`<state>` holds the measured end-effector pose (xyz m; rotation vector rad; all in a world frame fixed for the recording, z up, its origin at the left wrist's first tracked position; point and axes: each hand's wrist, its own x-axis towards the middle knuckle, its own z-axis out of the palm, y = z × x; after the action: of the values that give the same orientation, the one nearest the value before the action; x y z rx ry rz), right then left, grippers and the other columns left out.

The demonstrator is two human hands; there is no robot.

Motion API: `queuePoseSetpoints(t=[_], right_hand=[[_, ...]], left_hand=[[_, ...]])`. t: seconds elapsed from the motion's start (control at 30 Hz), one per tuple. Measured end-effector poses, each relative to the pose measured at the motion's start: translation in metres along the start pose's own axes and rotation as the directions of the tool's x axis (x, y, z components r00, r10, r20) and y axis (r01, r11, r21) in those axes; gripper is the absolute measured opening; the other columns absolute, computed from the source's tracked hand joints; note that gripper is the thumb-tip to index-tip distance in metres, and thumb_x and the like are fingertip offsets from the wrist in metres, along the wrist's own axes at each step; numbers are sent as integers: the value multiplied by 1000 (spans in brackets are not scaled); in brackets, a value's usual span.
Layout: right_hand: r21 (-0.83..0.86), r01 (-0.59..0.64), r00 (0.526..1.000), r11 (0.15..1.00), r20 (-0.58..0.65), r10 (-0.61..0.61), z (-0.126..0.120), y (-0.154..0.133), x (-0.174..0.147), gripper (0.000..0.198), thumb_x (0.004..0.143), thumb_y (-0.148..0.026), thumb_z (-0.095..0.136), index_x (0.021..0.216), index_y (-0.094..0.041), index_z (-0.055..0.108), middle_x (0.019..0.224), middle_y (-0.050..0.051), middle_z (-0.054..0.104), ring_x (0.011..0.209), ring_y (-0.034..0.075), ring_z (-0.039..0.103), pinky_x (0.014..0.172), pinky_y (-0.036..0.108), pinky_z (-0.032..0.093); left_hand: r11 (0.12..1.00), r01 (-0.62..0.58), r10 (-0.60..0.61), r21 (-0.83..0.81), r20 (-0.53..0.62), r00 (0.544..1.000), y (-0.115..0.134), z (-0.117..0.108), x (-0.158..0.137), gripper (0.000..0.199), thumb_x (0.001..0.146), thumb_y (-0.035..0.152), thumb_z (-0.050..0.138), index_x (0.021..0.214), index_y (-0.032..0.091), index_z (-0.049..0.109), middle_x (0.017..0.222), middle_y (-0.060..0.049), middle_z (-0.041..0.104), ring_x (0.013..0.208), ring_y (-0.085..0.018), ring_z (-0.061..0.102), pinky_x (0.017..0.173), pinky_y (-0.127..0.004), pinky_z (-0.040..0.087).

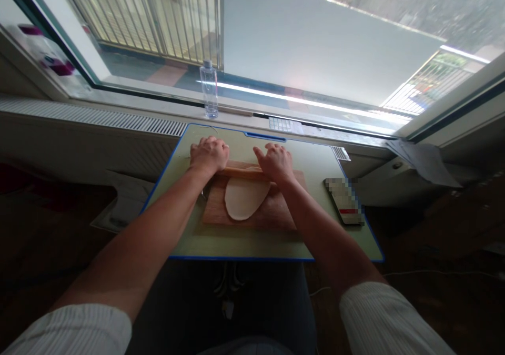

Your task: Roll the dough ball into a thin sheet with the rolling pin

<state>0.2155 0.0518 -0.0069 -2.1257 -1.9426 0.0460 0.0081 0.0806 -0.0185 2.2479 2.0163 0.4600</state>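
Note:
A wooden rolling pin (245, 173) lies crosswise over a flat sheet of pale dough (245, 200). My left hand (209, 154) is closed over the pin's left end, knuckles up. On the right end, my right hand (277, 161) bears down with its palm, its thumb held apart and its fingers curling forward over the pin. Most of the dough shows on the near side of the pin, and a small part shows beyond it. Under the dough is a brown wooden cutting board (215, 213), partly covered by my hands and right forearm.
The board rests on a small pale table (236, 244) with a blue rim. A phone (344, 201) lies near its right edge. A clear plastic bottle (210, 89) stands on the windowsill behind. A radiator (118, 121) runs below the window, and papers (424, 160) hang at the right.

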Motion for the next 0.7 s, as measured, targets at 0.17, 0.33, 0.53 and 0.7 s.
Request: queuePoseSetpoints(t=[0.17, 0.33, 0.53, 0.7], right_hand=[[-6, 0, 1000, 1000, -12, 0, 3, 1, 11, 61, 112, -61, 40, 136, -13, 69, 137, 20, 71, 131, 35, 60, 111, 46, 42], [18, -22, 1000, 1000, 21, 21, 5, 3, 20, 62, 111, -62, 41, 137, -13, 69, 138, 19, 70, 133, 35, 61, 110, 45, 45], [31, -23, 1000, 999, 12, 23, 4, 4, 19, 59, 111, -61, 42, 134, -15, 70, 138, 18, 71, 132, 34, 61, 109, 44, 46], [28, -17, 1000, 999, -23, 18, 2, 3, 8, 59, 111, -61, 42, 134, -15, 69, 138, 19, 70, 131, 34, 60, 109, 45, 45]], left_hand=[[1000, 7, -7, 4, -22, 1000, 1, 4, 11, 48, 104, 40, 38, 125, 22, 77, 136, -18, 70, 128, -37, 60, 105, -55, 45], [1000, 20, -20, 23, -16, 1000, 3, 4, 20, 50, 102, 37, 37, 129, 20, 76, 136, -19, 71, 129, -39, 60, 105, -56, 45], [999, 27, -27, 27, -23, 999, 5, 3, 19, 47, 102, 36, 39, 125, 20, 76, 134, -20, 71, 128, -38, 61, 104, -54, 47], [1000, 9, -8, 24, -37, 999, 1, 4, 9, 46, 103, 36, 38, 121, 21, 77, 132, -19, 72, 125, -36, 63, 102, -52, 50]])
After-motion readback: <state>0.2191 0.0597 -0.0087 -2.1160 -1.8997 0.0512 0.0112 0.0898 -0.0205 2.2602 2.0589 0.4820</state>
